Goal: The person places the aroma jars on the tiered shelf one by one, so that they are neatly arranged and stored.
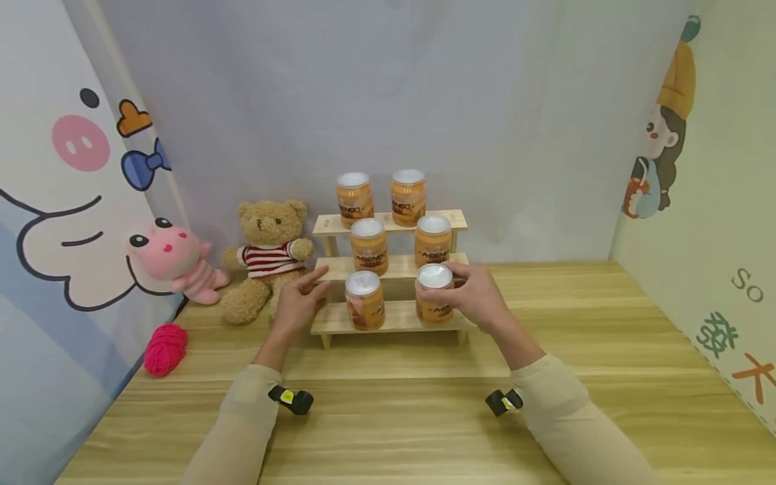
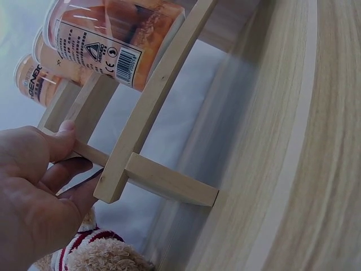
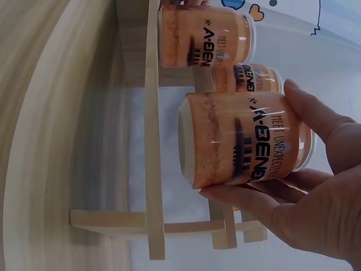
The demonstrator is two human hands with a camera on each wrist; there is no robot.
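Note:
A three-tier wooden display stand [image 1: 397,328] carries orange cans with silver lids. My right hand [image 1: 479,296] grips the front right can [image 3: 248,138] around its side, thumb and fingers on opposite sides. In the right wrist view a gap shows between this can's base and the bottom shelf [image 3: 152,141]. My left hand [image 1: 298,303] is at the stand's left end, its thumb and fingers pinching the wood [image 2: 90,152] there. Beside it, the front left can [image 1: 365,303] stands upright on the bottom tier. Two cans stand on the middle tier and two on the top tier.
A teddy bear [image 1: 271,259] in a striped shirt sits left of the stand, close to my left hand. Farther left are a pink plush toy [image 1: 176,259] and a ball of pink yarn [image 1: 165,350]. A pale curtain [image 1: 388,101] hangs behind the wooden table [image 1: 394,417].

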